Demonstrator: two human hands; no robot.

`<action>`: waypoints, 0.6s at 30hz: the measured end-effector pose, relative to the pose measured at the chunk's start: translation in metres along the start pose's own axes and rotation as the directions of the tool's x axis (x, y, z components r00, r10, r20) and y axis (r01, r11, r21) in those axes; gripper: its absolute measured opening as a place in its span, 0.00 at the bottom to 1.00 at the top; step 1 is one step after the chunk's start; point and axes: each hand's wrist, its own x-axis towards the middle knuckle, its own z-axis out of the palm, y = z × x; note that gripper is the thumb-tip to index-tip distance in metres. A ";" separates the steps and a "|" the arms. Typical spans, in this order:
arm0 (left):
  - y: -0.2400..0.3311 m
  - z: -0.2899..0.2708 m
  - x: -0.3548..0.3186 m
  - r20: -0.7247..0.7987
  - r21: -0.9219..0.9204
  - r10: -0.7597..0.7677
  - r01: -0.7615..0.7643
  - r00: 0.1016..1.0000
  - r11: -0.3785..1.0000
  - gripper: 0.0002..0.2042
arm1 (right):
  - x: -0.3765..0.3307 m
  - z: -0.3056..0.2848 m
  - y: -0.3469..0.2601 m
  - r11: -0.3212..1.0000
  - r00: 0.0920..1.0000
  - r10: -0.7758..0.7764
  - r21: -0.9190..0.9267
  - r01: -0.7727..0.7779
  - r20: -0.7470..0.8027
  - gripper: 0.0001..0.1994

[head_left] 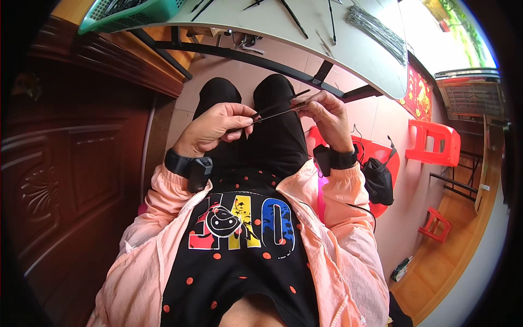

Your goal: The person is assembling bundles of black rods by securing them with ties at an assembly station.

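Note:
Above my knees I hold both hands close together. My left hand (215,128) is closed, with thumb and fingertips pinching a slim black rod (280,104) whose far end slants up toward my right hand. A thin metal wire (278,114) runs just below the rod, from the left fingertips across to the right ones. My right hand (329,117) is closed in a pinch on the wire's other end. A short dark pointed tip shows under my left fingers; I cannot tell what it belongs to.
A pale table (348,52) stands ahead, bearing several slim black rods (294,19), a bundle of silver wires (376,32) and a green basket (133,16). Red plastic stools (433,143) are at the right, one holding a black pouch (378,177). A dark carved wooden door (76,180) lies left.

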 end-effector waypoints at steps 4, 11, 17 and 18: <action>-0.004 0.000 0.003 -0.002 0.023 0.033 -0.033 0.999 0.999 0.10 | 0.001 0.000 0.000 1.000 1.000 -0.013 0.001 0.013 -0.010 0.05; -0.005 0.009 0.002 -0.056 0.124 0.067 -0.060 0.996 0.990 0.09 | -0.001 0.000 0.002 1.000 1.000 -0.017 -0.001 0.017 -0.025 0.06; -0.009 0.010 0.006 -0.118 0.179 0.099 -0.077 0.988 0.981 0.08 | -0.004 0.001 0.001 0.999 0.999 -0.032 -0.021 0.031 -0.018 0.06; -0.009 0.009 0.006 -0.119 0.179 0.098 -0.075 0.988 0.981 0.08 | -0.004 0.001 0.001 0.999 0.999 -0.030 -0.020 0.030 -0.018 0.06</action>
